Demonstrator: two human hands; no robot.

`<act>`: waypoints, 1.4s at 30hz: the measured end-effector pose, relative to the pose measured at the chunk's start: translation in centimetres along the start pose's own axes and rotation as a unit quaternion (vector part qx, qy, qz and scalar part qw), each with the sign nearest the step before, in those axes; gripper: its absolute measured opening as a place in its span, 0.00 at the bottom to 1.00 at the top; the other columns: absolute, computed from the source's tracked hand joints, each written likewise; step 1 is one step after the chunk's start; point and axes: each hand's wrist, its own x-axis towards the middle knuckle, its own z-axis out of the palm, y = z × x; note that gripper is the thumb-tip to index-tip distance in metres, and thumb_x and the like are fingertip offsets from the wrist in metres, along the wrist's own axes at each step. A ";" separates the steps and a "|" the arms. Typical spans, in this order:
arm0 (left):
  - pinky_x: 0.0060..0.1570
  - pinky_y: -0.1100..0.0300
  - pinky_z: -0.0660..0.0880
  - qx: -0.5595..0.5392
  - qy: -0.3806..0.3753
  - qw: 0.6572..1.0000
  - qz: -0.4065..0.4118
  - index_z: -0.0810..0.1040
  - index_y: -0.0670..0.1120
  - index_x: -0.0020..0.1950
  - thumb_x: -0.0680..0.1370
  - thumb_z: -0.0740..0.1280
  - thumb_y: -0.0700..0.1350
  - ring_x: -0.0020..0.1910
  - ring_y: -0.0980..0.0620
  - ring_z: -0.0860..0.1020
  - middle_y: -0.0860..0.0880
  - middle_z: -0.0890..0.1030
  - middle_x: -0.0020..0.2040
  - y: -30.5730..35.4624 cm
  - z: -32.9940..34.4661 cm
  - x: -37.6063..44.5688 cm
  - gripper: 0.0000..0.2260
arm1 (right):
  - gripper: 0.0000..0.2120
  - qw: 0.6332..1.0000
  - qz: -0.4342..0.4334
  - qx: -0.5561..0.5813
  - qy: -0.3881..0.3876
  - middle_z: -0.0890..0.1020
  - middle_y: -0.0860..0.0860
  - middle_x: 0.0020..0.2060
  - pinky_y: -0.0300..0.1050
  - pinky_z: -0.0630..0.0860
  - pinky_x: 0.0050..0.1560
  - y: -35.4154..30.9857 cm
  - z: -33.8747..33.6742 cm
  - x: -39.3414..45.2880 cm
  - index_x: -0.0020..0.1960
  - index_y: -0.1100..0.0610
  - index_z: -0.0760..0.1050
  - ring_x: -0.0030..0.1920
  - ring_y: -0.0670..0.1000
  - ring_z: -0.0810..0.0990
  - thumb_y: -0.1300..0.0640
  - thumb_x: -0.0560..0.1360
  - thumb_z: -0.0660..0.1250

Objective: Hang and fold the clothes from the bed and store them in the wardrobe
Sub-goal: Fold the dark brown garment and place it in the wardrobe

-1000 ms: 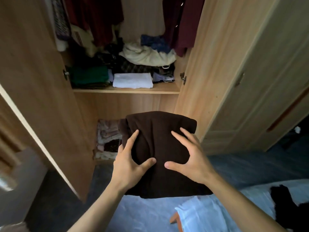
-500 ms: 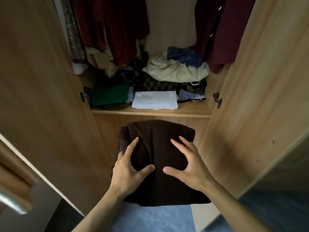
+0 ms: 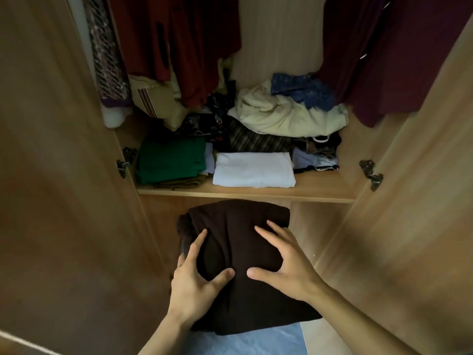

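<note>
I am holding a folded dark brown garment (image 3: 238, 252) that is looking like thick, matt knitted cloth, soft and slightly fuzzy under my left hand (image 3: 194, 285) and right hand (image 3: 286, 272). The wardrobe door (image 3: 56, 175) left of the garment is showing smooth, pale wood-grain laminate with a dull sheen, and the shelf (image 3: 320, 188) above the garment is wearing the same finish. On that shelf, a white folded cloth (image 3: 253, 170) is looking smooth and matt, a green one (image 3: 171, 160) flat and matt, a cream one (image 3: 281, 114) soft and crumpled. The hinge (image 3: 371, 172) is showing dark, dull metal.
</note>
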 end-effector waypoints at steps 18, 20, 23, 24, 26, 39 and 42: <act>0.71 0.47 0.68 0.050 -0.043 0.995 -0.076 0.55 0.72 0.74 0.65 0.77 0.63 0.74 0.49 0.66 0.51 0.68 0.74 -18.0 4.9 11.0 0.44 | 0.42 0.997 0.046 0.055 -0.043 0.54 0.33 0.76 0.48 0.53 0.73 12.6 16.9 12.8 0.72 0.29 0.60 0.79 0.44 0.47 0.34 0.63 0.75; 0.72 0.45 0.67 0.051 -0.044 0.996 -0.066 0.55 0.73 0.74 0.65 0.77 0.64 0.76 0.50 0.62 0.52 0.65 0.76 -22.6 7.6 13.1 0.44 | 0.42 0.996 0.046 0.074 -0.037 0.54 0.33 0.76 0.50 0.55 0.74 16.8 20.6 14.8 0.72 0.28 0.60 0.79 0.43 0.47 0.34 0.63 0.75; 0.72 0.52 0.67 0.060 -0.030 0.996 -0.054 0.56 0.73 0.74 0.65 0.78 0.62 0.75 0.55 0.62 0.52 0.65 0.76 -30.0 12.1 16.1 0.44 | 0.41 0.995 0.039 0.086 -0.019 0.55 0.33 0.76 0.46 0.54 0.72 23.4 26.0 17.6 0.71 0.28 0.61 0.78 0.41 0.48 0.35 0.62 0.76; 0.69 0.57 0.67 0.059 -0.029 0.997 -0.048 0.56 0.73 0.74 0.65 0.78 0.62 0.72 0.59 0.63 0.54 0.66 0.75 -32.4 13.7 16.9 0.44 | 0.41 0.995 0.037 0.091 -0.011 0.55 0.33 0.76 0.44 0.54 0.72 25.5 27.8 18.4 0.71 0.29 0.62 0.78 0.41 0.48 0.35 0.62 0.76; 0.63 0.67 0.65 0.052 -0.025 0.998 -0.038 0.57 0.73 0.74 0.66 0.78 0.60 0.64 0.68 0.62 0.59 0.69 0.71 -37.1 16.6 18.6 0.43 | 0.41 0.995 0.031 0.095 0.000 0.56 0.33 0.76 0.44 0.55 0.73 29.5 31.3 20.1 0.71 0.29 0.63 0.78 0.40 0.49 0.34 0.61 0.76; 0.68 0.66 0.65 0.000 -0.006 0.999 0.035 0.61 0.67 0.75 0.66 0.80 0.57 0.71 0.66 0.64 0.68 0.66 0.71 -56.2 26.3 24.9 0.43 | 0.42 0.994 -0.029 0.092 0.055 0.57 0.33 0.75 0.55 0.57 0.77 45.2 45.9 26.9 0.71 0.30 0.64 0.78 0.41 0.51 0.31 0.59 0.75; 0.62 0.72 0.64 0.002 -0.026 0.999 0.041 0.60 0.71 0.74 0.65 0.80 0.58 0.69 0.68 0.64 0.74 0.64 0.66 -56.2 26.1 26.6 0.43 | 0.43 0.994 -0.025 0.085 0.064 0.57 0.33 0.76 0.53 0.56 0.76 45.1 45.3 27.8 0.71 0.30 0.62 0.78 0.42 0.50 0.29 0.59 0.73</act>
